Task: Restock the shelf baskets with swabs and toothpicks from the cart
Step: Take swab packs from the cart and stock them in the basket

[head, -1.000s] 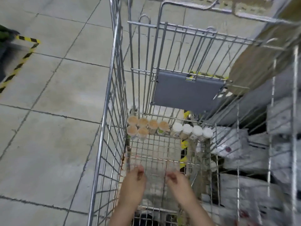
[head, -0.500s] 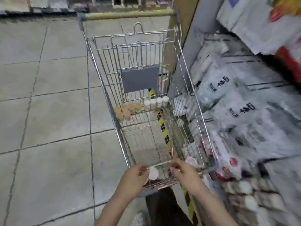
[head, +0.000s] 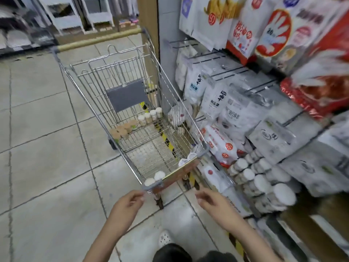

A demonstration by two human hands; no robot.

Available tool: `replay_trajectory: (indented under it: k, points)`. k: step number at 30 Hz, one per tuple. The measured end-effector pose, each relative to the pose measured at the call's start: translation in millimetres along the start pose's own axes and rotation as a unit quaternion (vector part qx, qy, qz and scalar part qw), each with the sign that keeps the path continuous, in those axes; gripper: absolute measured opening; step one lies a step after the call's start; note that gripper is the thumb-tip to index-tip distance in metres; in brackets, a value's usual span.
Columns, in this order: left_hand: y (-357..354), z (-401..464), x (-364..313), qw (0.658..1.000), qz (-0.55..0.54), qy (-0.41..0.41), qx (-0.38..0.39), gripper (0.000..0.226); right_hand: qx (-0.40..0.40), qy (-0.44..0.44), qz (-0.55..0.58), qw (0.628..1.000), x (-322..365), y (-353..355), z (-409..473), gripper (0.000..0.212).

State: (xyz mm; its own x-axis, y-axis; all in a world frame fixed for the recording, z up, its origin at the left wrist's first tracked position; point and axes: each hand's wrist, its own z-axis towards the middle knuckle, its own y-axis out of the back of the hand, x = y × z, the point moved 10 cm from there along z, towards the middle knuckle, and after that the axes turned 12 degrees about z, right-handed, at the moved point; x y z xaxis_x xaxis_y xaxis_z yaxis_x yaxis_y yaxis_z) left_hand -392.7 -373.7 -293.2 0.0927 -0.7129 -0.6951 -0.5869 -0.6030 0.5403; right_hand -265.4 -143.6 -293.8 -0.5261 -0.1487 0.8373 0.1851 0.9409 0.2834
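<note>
Left grip: the left hand (head: 130, 202) hangs just short of the cart's near rim, fingers loosely curled, holding nothing visible.
Right grip: the right hand (head: 212, 202) is likewise loosely curled and empty, near the cart's near right corner, touching nothing.
Cart (head: 171, 173): wire cart, parked beside the shelf on the right.
Stock in cart: brown-topped jars (head: 122, 130) and white-lidded jars (head: 150, 116) sit at the far end; two white lids (head: 154, 178) lie against the near rim.
Shelf baskets (head: 264, 183): low on the right, already holding rows of white-lidded jars.
Change: a second ago both hands were down inside the cart; half a second ago they were at its near rim; now they are clear of it and empty.
Meaning: judged a repositioning; no jar is lifted yet, so restocking remains to begin.
</note>
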Motion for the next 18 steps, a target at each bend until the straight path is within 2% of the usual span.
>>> replay_trajectory:
  k: [5, 9, 14, 18]
  points:
    - [-42.8, -32.4, -29.1, 0.998, 0.030, -0.044, 0.023, 0.021, -0.072, -0.009, 0.023, 0.997, -37.9, 50.9, -64.8, 0.019]
    - [-106.2, -69.8, -73.0, 0.990, 0.067, -0.102, 0.066, 0.012, -0.147, -0.026, 0.051, 0.987, -75.7, 103.4, -146.9, 0.016]
    - [-212.3, -142.9, -147.8, 0.956, 0.121, -0.211, 0.164, 0.010, -0.274, -0.068, 0.122, 0.952, -133.0, 166.9, -272.3, 0.018]
    - [-292.0, -198.9, -182.2, 0.917, 0.155, -0.261, 0.259, 0.012, -0.345, -0.074, 0.148, 0.924, -159.2, 199.9, -359.7, 0.015]
